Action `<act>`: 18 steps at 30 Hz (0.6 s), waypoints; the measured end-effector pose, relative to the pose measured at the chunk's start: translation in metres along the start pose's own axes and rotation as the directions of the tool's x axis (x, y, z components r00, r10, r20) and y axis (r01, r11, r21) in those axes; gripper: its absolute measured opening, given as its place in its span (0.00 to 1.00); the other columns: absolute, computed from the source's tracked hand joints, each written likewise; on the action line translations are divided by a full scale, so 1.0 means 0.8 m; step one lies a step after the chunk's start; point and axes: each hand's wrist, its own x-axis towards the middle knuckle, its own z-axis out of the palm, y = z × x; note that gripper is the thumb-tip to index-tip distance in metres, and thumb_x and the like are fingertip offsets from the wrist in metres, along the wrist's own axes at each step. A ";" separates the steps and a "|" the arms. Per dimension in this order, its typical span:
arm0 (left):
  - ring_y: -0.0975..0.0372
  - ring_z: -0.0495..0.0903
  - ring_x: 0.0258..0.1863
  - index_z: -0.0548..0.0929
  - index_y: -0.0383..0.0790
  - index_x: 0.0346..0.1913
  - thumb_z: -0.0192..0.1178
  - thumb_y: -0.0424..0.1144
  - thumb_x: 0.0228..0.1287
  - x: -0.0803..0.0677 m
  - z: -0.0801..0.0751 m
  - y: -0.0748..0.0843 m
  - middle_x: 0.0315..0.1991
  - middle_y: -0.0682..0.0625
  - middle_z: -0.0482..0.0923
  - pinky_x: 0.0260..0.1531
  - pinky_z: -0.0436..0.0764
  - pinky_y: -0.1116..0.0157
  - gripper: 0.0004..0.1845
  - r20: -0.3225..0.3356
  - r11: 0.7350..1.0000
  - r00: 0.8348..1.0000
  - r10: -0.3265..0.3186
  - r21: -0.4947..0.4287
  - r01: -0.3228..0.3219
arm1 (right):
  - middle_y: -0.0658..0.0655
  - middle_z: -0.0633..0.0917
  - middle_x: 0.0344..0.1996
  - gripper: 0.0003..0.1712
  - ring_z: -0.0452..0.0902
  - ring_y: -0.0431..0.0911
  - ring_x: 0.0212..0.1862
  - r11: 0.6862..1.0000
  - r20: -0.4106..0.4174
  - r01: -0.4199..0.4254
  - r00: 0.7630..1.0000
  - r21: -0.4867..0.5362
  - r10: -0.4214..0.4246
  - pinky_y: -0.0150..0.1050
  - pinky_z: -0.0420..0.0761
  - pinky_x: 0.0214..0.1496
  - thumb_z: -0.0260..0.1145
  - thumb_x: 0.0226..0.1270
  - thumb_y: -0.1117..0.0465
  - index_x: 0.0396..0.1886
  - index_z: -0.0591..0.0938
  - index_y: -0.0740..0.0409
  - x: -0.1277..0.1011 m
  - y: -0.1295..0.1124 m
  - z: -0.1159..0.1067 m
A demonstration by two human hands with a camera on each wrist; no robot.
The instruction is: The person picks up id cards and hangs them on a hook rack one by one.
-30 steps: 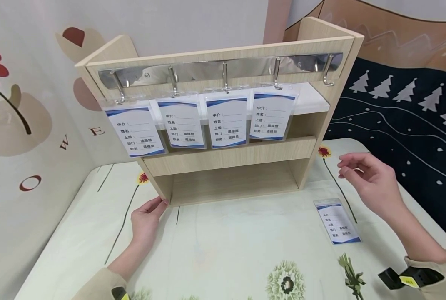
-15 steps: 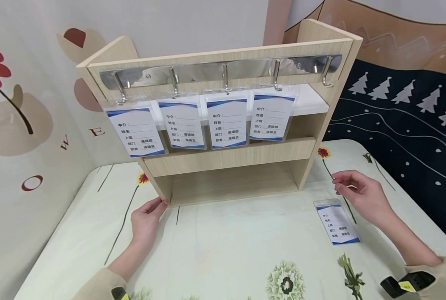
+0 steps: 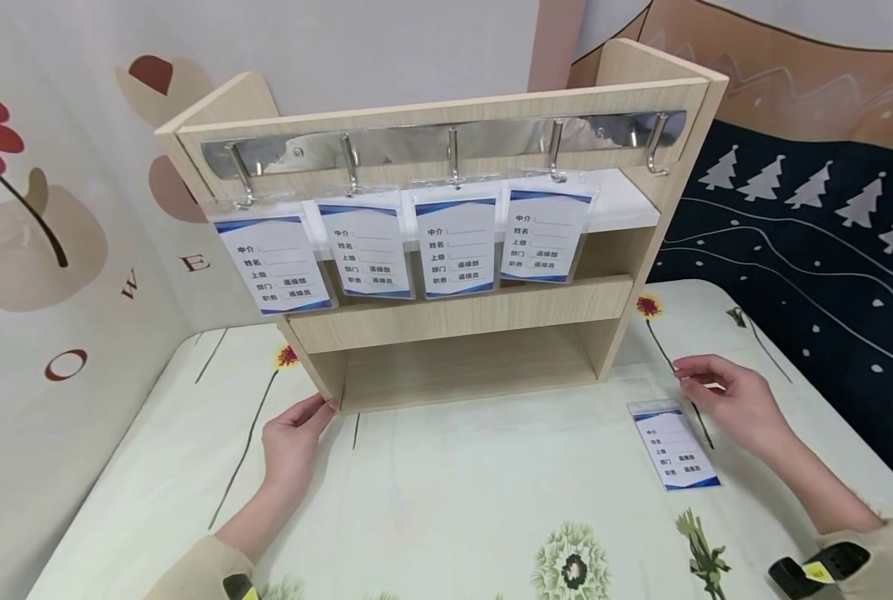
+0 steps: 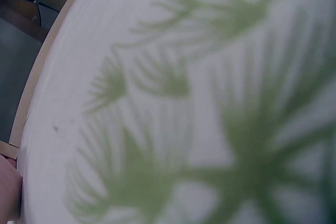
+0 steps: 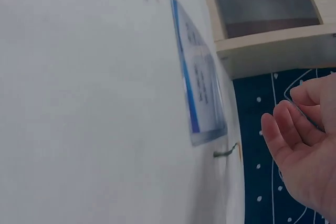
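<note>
A light wooden rack (image 3: pixel 461 312) stands on the table with a metal strip of hooks (image 3: pixel 408 148) across its top board. Several clear-sleeved name badges (image 3: pixel 456 242) hang from the hooks, while the rightmost hook (image 3: pixel 654 146) carries none. My left hand (image 3: pixel 292 446) holds the rack's lower left corner between thumb and fingers; the left wrist view catches only a sliver of it. Another name badge (image 3: pixel 676 446) lies flat on the cloth, right of the rack. Just above and beyond it hovers my right hand (image 3: pixel 739 404), fingers loosely bent and holding nothing, seen also in the right wrist view.
A pale flower-printed cloth (image 3: pixel 446 492) covers the table. Behind stand a light printed wall covering (image 3: pixel 386 50) and, at right, a dark one with white trees (image 3: pixel 814 250). The rack has a white shelf (image 3: pixel 626 200) and a low bottom compartment (image 3: pixel 469 362).
My right hand has come down toward the loose badge, then shifted slightly lower and right. The left hand stays at the rack's corner, and the badges have not moved.
</note>
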 end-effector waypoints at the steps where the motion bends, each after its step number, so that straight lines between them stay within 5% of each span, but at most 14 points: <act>1: 0.78 0.83 0.38 0.85 0.30 0.57 0.68 0.37 0.69 0.000 0.000 0.000 0.41 0.56 0.90 0.41 0.81 0.78 0.18 0.001 1.000 1.000 0.003 -0.002 -0.003 | 0.67 0.86 0.46 0.14 0.73 0.23 0.39 1.000 -0.002 -0.001 1.000 0.001 0.001 0.19 0.76 0.38 0.64 0.73 0.69 0.55 0.82 0.68 0.000 0.003 0.000; 6: 0.78 0.83 0.38 0.85 0.30 0.57 0.68 0.36 0.68 0.001 -0.001 0.000 0.39 0.60 0.89 0.41 0.81 0.78 0.18 0.003 1.000 1.000 0.005 -0.017 -0.005 | 0.67 0.86 0.46 0.15 0.75 0.26 0.39 1.000 0.009 -0.025 1.000 -0.016 0.025 0.21 0.77 0.37 0.65 0.73 0.69 0.56 0.82 0.68 0.001 0.012 0.001; 13: 0.78 0.83 0.38 0.85 0.29 0.58 0.68 0.36 0.69 0.001 -0.002 0.002 0.43 0.54 0.90 0.41 0.81 0.78 0.19 0.009 1.000 1.000 0.004 -0.016 -0.003 | 0.69 0.86 0.49 0.16 0.80 0.60 0.47 0.996 0.072 -0.036 0.996 -0.085 0.042 0.24 0.76 0.37 0.65 0.71 0.69 0.57 0.82 0.69 0.007 0.017 0.009; 18: 0.78 0.84 0.38 0.84 0.29 0.58 0.68 0.35 0.69 0.000 -0.002 0.002 0.42 0.57 0.90 0.41 0.82 0.78 0.19 0.012 1.000 1.000 -0.006 -0.028 0.007 | 0.68 0.86 0.49 0.15 0.79 0.58 0.47 0.993 0.089 -0.058 0.994 -0.103 0.067 0.28 0.75 0.36 0.64 0.73 0.67 0.55 0.83 0.69 0.010 0.020 0.012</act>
